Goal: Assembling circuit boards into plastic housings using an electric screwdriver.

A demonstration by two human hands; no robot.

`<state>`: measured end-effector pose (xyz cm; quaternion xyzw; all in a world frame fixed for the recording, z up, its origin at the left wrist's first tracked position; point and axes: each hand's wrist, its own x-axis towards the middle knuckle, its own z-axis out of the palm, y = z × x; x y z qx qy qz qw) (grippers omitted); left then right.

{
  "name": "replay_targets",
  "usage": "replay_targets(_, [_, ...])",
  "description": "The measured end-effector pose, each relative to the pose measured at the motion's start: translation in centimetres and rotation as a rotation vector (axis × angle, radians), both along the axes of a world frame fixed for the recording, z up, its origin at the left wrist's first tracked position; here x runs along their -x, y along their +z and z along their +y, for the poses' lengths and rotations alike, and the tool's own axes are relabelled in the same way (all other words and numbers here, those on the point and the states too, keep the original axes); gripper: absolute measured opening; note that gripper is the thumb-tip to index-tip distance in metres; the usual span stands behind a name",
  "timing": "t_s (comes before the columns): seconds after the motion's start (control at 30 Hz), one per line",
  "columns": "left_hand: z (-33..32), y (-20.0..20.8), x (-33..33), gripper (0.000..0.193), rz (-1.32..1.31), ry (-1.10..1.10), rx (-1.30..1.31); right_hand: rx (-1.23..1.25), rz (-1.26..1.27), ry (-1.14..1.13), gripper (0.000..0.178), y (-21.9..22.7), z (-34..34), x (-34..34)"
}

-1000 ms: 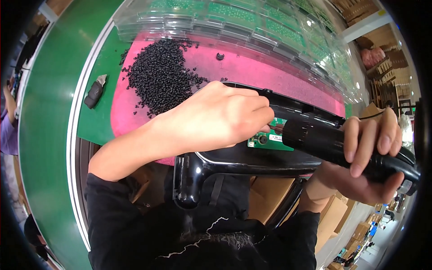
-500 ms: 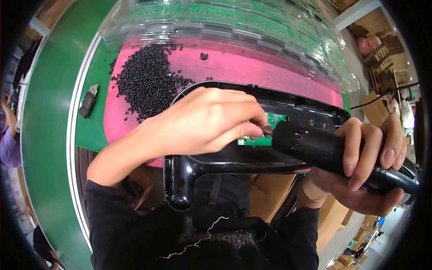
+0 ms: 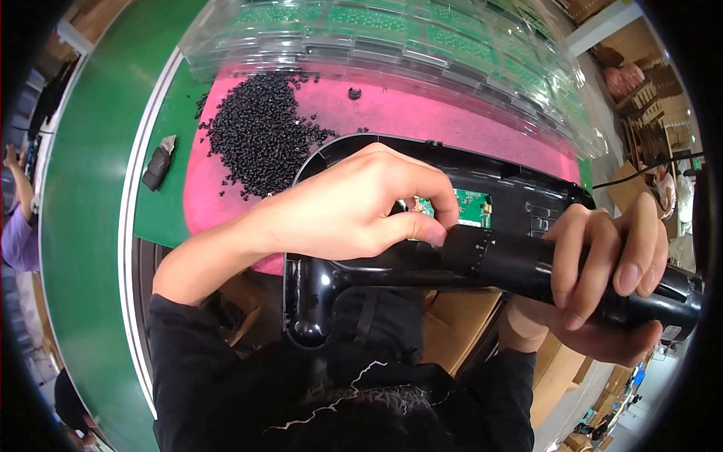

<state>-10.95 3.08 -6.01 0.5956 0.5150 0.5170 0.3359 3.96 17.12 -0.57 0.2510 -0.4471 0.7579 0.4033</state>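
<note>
My right hand [image 3: 610, 264] is wrapped round a black electric screwdriver [image 3: 508, 260], which lies nearly level with its nose pointing left. At that nose, the thumb and forefinger of my left hand [image 3: 369, 203] are pinched together; whatever they hold is hidden. Beneath both hands lies a black plastic housing [image 3: 361, 277] with a raised rim. A green circuit board [image 3: 473, 205] sits inside it, partly covered by my left fingers.
A heap of small black screws [image 3: 256, 132] covers the left of a pink mat [image 3: 422, 113]. Clear plastic trays [image 3: 376, 41] holding green boards stand behind. One small round black part [image 3: 354, 93] lies alone on the mat. A dark lump [image 3: 159, 166] rests at the left.
The screwdriver's nose has moved slightly left and down, off the board toward the housing's near side. My left fingertips have moved down with it. The view has shifted a little.
</note>
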Motion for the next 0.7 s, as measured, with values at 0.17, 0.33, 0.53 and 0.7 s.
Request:
replay_targets(0.17, [0.3, 0.5, 0.3, 0.008, 0.22, 0.331, -0.067, -0.134, -0.276, -0.041, 0.037, 0.2, 0.5, -1.1])
replay_targets(0.33, [0.0, -0.2, -0.3, 0.013, 0.247, 0.371, -0.057, -0.182, -0.362, -0.073, 0.038, -1.0, -0.1, -0.4])
replay_targets(0.53, [-0.2, -0.4, -0.2, 0.014, 0.333, 0.318, -0.003, -0.244, -0.457, 0.087, 0.041, -1.0, -0.2, 0.4])
replay_targets(0.7, [-0.3, -1.2, -0.3, 0.017, 0.447, 0.379, -0.124, -0.321, -0.574, 0.13, 0.044, -0.2, -1.1, 0.9])
